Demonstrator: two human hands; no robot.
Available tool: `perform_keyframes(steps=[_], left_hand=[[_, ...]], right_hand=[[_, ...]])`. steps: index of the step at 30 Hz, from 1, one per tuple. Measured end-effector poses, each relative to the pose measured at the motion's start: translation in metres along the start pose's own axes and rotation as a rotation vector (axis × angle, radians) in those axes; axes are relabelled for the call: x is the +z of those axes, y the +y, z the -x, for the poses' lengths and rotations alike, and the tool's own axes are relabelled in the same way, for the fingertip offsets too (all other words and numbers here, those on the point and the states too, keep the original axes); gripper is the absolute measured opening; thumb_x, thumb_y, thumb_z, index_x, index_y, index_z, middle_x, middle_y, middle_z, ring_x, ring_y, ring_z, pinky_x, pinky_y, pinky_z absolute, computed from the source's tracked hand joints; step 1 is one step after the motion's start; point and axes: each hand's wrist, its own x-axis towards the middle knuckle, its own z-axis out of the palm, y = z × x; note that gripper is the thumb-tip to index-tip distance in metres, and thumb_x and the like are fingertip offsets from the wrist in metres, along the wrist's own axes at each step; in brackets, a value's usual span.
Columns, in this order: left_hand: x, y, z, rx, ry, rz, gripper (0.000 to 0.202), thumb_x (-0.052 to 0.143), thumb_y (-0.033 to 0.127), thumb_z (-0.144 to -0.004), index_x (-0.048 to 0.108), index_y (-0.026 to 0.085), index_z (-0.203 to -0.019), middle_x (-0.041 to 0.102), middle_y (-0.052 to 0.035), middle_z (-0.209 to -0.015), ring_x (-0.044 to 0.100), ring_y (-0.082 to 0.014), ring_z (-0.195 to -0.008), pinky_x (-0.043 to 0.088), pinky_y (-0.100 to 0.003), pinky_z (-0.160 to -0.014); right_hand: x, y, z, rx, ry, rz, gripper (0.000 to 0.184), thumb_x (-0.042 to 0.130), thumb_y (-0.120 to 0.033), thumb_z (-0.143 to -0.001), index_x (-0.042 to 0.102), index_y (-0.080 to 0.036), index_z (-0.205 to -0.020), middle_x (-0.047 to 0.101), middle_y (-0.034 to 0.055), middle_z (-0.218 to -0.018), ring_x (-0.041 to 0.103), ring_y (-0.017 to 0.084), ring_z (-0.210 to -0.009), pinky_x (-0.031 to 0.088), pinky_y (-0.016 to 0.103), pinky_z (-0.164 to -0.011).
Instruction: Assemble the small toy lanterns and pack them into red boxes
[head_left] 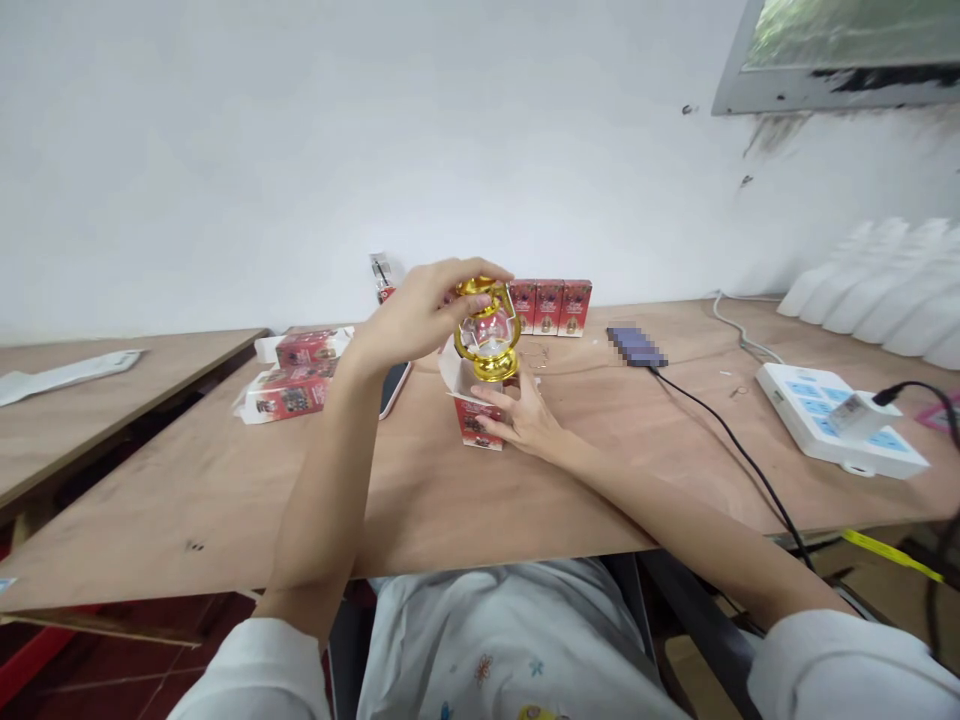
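Left hand is pinching the gold lantern by its cap, thumb on the near side, fingers over the top. Right hand is wrapping the open red box, fingertips spread on its printed face; how hard it's pressing, I can't tell. Lantern is hanging upright or slightly tilted, base right at the box mouth, white flap sticking out on the left.

Step, my read: I'm lining up lantern and box. Can't tell from this whether it's going in or coming out. Either way the next move is calling for a straight vertical path, box staying braced, flap and wire handle not catching on the rim.

Room: front of the table is showing bare wood between box and near edge. Tight side is left: phone is lying by my forearm, two opened boxes sitting beyond it. Behind, a row of small red boxes is standing close, so I'm watching backward knocks. Right is looser up to the blurred purple device and its black cable.
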Motion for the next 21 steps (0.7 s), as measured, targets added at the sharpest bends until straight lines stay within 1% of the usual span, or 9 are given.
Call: perform_keyframes(steps=[2, 6, 10, 14, 21], left_hand=[[0.0033, -0.0069, -0.0022, -0.022, -0.045, -0.043, 0.032, 0.045, 0.020, -0.087, 0.063, 0.025, -0.113, 0.066, -0.0011, -0.111, 0.060, -0.0190, -0.104, 0.046, -0.037, -0.094], [0.0034, -0.0132, -0.0023, -0.066, -0.047, -0.115, 0.032, 0.048, 0.022, -0.085, 0.065, 0.026, -0.112, 0.067, -0.0025, -0.107, 0.060, -0.0195, -0.099, 0.046, -0.037, -0.092], [-0.0005, -0.0127, 0.0002, -0.059, -0.074, -0.097, 0.031, 0.052, 0.026, -0.084, 0.066, 0.026, -0.112, 0.067, -0.0033, -0.106, 0.060, -0.0201, -0.098, 0.046, -0.037, -0.092], [-0.0025, -0.0122, 0.0019, -0.039, -0.133, -0.024, 0.032, 0.054, 0.030, -0.083, 0.066, 0.026, -0.112, 0.067, -0.0030, -0.109, 0.060, -0.0203, -0.100, 0.048, -0.036, -0.091], [0.0000, -0.0123, -0.0011, -0.017, -0.173, -0.036, 0.032, 0.053, 0.025, -0.082, 0.066, 0.026, -0.112, 0.067, -0.0028, -0.107, 0.060, -0.0205, -0.102, 0.046, -0.039, -0.095]], right_hand=[[-0.0008, -0.0008, -0.0002, 0.019, -0.006, -0.007, 0.035, 0.052, -0.036, -0.088, 0.055, -0.031, -0.123, 0.029, 0.0083, -0.139, 0.039, 0.027, -0.128, 0.047, 0.047, -0.099], [-0.0018, -0.0004, -0.0016, 0.059, -0.017, -0.020, 0.036, 0.055, -0.036, -0.087, 0.054, -0.032, -0.123, 0.028, 0.0066, -0.142, 0.034, 0.027, -0.133, 0.045, 0.048, -0.100], [-0.0014, 0.0003, -0.0022, 0.036, 0.002, -0.039, 0.038, 0.055, -0.035, -0.087, 0.053, -0.032, -0.125, 0.026, 0.0068, -0.144, 0.034, 0.027, -0.133, 0.046, 0.048, -0.100], [-0.0002, 0.0010, -0.0015, 0.069, -0.009, -0.034, 0.041, 0.056, -0.036, -0.086, 0.051, -0.034, -0.127, 0.028, 0.0065, -0.142, 0.034, 0.027, -0.133, 0.045, 0.049, -0.101], [0.0021, 0.0045, 0.0005, 0.098, 0.024, -0.032, 0.042, 0.053, -0.038, -0.088, 0.050, -0.031, -0.129, 0.027, 0.0076, -0.142, 0.037, 0.026, -0.132, 0.042, 0.049, -0.104]])
